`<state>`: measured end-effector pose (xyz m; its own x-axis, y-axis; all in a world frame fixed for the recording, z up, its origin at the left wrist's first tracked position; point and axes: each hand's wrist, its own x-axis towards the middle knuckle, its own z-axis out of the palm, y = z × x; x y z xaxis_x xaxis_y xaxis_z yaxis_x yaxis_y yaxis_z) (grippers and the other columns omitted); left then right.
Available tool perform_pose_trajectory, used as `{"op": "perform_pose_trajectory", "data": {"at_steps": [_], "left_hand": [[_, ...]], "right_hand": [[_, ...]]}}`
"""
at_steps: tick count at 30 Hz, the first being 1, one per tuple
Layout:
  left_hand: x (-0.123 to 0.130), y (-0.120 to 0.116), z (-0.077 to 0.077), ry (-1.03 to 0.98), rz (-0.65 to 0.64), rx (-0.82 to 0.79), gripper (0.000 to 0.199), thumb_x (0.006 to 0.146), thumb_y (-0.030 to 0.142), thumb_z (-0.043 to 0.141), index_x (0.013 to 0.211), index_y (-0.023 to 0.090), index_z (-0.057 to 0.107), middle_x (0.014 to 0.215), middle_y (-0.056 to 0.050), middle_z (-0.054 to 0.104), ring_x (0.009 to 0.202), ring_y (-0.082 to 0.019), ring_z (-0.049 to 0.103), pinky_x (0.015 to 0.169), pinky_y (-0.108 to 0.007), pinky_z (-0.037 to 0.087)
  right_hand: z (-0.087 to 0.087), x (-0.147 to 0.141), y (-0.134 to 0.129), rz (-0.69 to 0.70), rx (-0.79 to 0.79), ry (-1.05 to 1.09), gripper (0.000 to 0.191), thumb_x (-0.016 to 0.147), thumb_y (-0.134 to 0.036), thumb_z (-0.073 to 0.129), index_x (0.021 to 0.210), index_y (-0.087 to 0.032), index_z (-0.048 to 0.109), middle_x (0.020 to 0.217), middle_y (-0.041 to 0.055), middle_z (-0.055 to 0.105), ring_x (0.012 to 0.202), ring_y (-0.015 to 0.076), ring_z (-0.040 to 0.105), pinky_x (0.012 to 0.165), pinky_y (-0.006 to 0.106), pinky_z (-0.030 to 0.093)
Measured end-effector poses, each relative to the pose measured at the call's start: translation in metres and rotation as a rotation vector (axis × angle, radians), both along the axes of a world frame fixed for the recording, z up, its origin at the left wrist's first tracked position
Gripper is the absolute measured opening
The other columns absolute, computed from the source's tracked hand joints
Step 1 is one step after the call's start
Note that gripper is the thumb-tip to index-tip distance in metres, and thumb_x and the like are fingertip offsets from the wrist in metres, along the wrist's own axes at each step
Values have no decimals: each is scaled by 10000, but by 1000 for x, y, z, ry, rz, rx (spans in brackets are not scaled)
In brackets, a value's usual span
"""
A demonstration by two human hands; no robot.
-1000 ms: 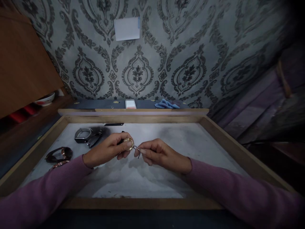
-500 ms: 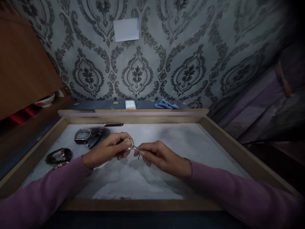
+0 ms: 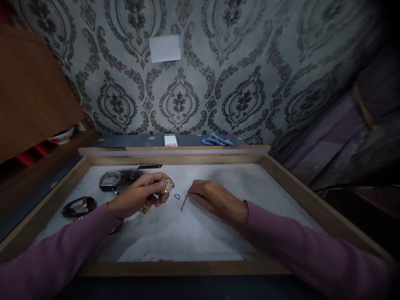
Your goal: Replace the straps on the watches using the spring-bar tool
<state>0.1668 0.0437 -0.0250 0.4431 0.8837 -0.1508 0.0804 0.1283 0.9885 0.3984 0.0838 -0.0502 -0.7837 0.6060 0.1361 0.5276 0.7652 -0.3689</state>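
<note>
My left hand point(image 3: 142, 193) is closed round a gold-coloured watch point(image 3: 166, 186), its thumb on the round case and the dial side turned up. A piece of gold bracelet point(image 3: 143, 209) shows below the palm. Right of the watch, my right hand point(image 3: 215, 200) is low over the white surface, fingers pressed together, with a small silvery bit at their tips that I cannot make out. A thin dark rod point(image 3: 183, 203) lies just by those fingertips. Between the hands is a small dark ring point(image 3: 176, 196) on the surface.
The wood-framed tray point(image 3: 175, 159) surrounds the work surface. On its left lie a grey-strapped watch point(image 3: 111, 181) and a dark watch point(image 3: 78, 206), partly behind my left arm. A black blade point(image 3: 150, 166) rests near the back. Beyond the rim is a blue cloth point(image 3: 218, 139).
My right hand has drawn back from the watch and turned palm down, lower and to the right. The dark ring now shows on the surface. My left hand still holds the watch.
</note>
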Motion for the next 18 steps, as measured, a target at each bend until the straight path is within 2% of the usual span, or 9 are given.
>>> {"op": "perform_pose_trajectory", "data": {"at_steps": [6,12,18], "left_hand": [[0,-1,1,-22,14,-26,329,826,445,634,968,160,550,645,19,536,510,-71,421,440,-211,168],[0,-3,3,-52,16,-17,309,833,416,630,1001,176,533,650,21,537,528,-83,425,464,-214,232],[-1,-3,3,-59,-24,-11,352,823,429,636,1037,180,509,658,23,540,519,-77,412,453,-215,186]], "right_hand": [[-4,4,5,-91,138,-124,202,904,-116,521,799,-134,692,820,74,664,679,135,562,603,251,318],[-9,5,7,-124,105,-112,155,859,-99,552,782,-145,678,821,66,663,699,147,554,607,268,290],[-10,4,7,-124,96,-113,144,841,-87,548,787,-146,669,806,58,651,691,142,539,604,266,273]]}}
